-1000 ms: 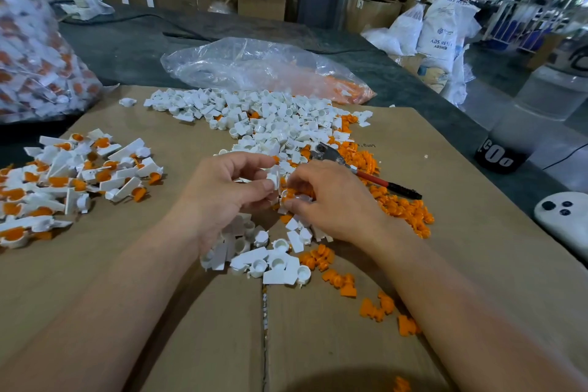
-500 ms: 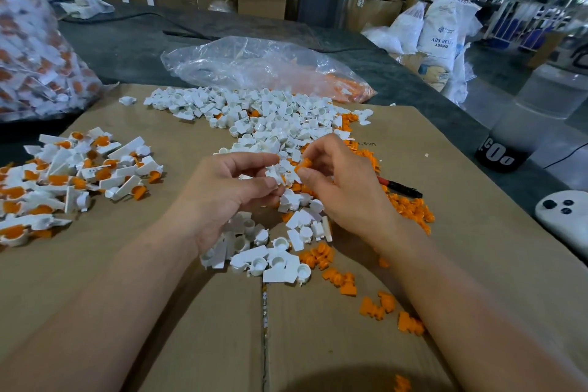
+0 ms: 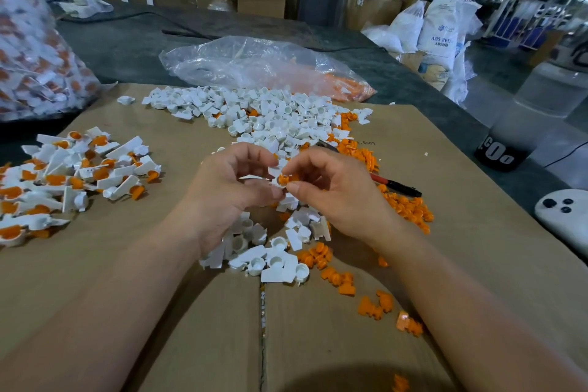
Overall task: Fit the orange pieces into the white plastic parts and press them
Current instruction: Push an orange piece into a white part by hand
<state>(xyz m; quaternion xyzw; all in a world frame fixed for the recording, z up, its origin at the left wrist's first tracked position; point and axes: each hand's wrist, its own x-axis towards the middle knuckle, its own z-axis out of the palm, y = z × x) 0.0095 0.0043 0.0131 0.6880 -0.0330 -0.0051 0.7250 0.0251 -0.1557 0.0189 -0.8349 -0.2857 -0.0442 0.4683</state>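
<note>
At far left on the cardboard [image 3: 105, 264], a heap of assembled pieces [image 3: 73, 175], white with orange inserts. Toward the middle, left hand [image 3: 232, 191] lifted off the cardboard, thumb and curled fingers pinching a white plastic part [image 3: 275, 184]. Set against that part, an orange piece [image 3: 285, 178], pinched by the right hand [image 3: 331, 191] between thumb and bent fingers. Behind and below both hands, loose white parts [image 3: 270, 118]. Further right, scattered orange pieces [image 3: 405, 205] beside a red-handled tool [image 3: 394, 186].
</note>
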